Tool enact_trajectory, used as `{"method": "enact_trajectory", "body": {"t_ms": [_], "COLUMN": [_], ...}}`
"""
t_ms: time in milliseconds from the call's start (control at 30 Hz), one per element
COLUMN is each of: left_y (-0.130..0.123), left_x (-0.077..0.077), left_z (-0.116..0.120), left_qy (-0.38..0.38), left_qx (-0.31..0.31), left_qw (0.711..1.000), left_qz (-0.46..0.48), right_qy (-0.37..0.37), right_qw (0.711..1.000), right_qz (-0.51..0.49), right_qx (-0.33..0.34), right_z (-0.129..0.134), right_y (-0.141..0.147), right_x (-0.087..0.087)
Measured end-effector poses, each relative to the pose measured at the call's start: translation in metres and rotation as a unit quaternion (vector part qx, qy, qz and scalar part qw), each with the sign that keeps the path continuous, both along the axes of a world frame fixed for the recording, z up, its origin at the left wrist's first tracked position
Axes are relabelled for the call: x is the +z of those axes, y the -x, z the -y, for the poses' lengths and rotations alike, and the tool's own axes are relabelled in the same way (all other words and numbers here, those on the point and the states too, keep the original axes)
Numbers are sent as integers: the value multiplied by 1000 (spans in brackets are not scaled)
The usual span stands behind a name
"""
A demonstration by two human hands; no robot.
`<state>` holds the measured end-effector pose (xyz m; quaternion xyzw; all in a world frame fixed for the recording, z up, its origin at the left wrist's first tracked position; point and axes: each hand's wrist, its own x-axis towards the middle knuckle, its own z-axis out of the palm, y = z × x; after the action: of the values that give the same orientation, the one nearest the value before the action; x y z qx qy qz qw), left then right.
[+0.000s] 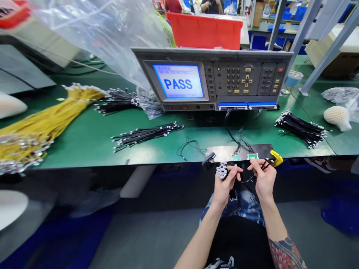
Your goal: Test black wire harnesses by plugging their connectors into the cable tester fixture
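My left hand [226, 183] is closed round a bundle of black cables whose white connectors [221, 170] stick out above the fingers. My right hand [263, 177] is pinched at the table's front edge, with thin black cable by its fingers. A yellow-handled tool [277, 158] lies against the back of that hand; what bears it is hidden. Just beyond the hands, two small green boards [235, 157] sit on a metal and black plate [220, 151], wired to the grey tester [174, 104]. The tester's screen [183, 82] reads PASS.
Short black cables [144, 135] lie left of the plate, more [302, 129] to the right. Yellow cables [53, 123] cover the green table's [84, 149] left part. A red bin [206, 31] stands behind the tester. A cup [294, 79] is at the right.
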<state>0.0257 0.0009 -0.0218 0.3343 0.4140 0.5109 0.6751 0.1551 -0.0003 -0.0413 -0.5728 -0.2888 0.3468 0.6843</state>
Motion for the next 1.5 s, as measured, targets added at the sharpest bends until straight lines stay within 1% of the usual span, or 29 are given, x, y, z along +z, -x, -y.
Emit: {"method": "enact_trajectory", "body": {"t_ms": [100,167,300,400,533,633,800,933,1033,1100,1167,1267,1367,1433,1500], "left_y": [-4,-5,-6,-6,-9,-12,-14,-8,-1,1,2,5,14,21,25], "left_x": [-3,-7,-14,-19,-22,-20,-14,-8,-5,-4,-4,-2,1,3,5], "left_z": [-6,-10,-14,-16,-15,-12,-12,-15,-16,-15,-13,-8,-2,2,4], "left_qy": [-14,-25,-44,-49,-54,-50,-30,-33,-42,-49,-55,-59,-48,-25,3], "left_qx": [32,50,66,72,102,118,123,92,65,64,53,1,-36,-57,-90], "left_qw": [997,993,987,984,979,978,982,986,986,985,987,990,990,993,993], "left_qz": [-66,-103,-140,-156,-167,-166,-137,-134,-150,-151,-142,-129,-124,-105,-73], "right_qy": [3,13,27,32,48,58,59,55,49,47,49,40,10,-11,-29], "right_qw": [1000,999,995,993,993,993,994,994,995,994,991,979,966,967,973], "right_qz": [0,17,71,98,103,95,73,61,30,6,-18,-71,-120,-132,-135], "right_qx": [25,47,68,50,36,39,52,68,84,100,126,188,227,216,187], "right_z": [0,1,11,24,34,35,34,31,23,16,11,11,23,32,40], "right_y": [-5,-14,-32,-38,-38,-37,-37,-37,-33,-26,-20,-16,-26,-40,-53], "right_x": [-3,-5,-12,-17,-18,-15,-11,-11,-11,-10,-8,-4,3,10,17]}}
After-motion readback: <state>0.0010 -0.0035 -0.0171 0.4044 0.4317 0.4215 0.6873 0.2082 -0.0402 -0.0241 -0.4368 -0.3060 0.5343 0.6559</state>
